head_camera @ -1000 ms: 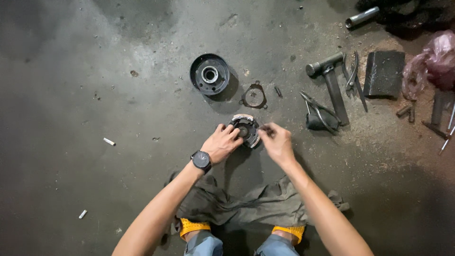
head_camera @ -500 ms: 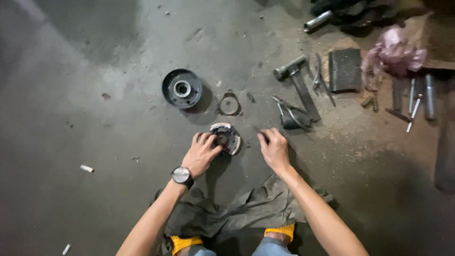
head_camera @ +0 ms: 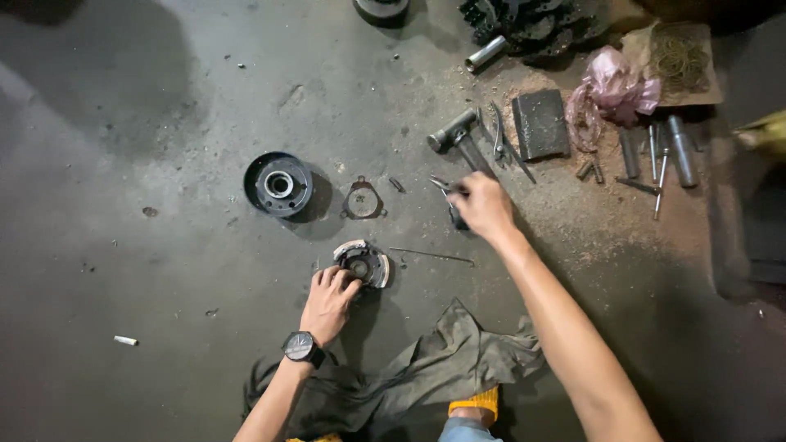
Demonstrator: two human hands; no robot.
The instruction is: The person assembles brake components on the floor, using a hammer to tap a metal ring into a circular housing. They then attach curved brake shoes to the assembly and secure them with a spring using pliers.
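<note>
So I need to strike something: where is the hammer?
In the head view, the hammer lies on the floor upper right of centre, just above the right hand, left of the dark block.

Dark grey concrete floor (head_camera: 147, 123); black round drum (head_camera: 278, 183); olive-grey rag (head_camera: 434, 368); pink plastic bag (head_camera: 614, 90); black wristwatch (head_camera: 301, 347); yellow sock cuff (head_camera: 475, 404); dark metal disc with pale lining (head_camera: 363, 262)

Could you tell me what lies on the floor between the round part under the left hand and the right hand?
In the head view, a thin metal rod lies between the round part and the right hand.
</note>
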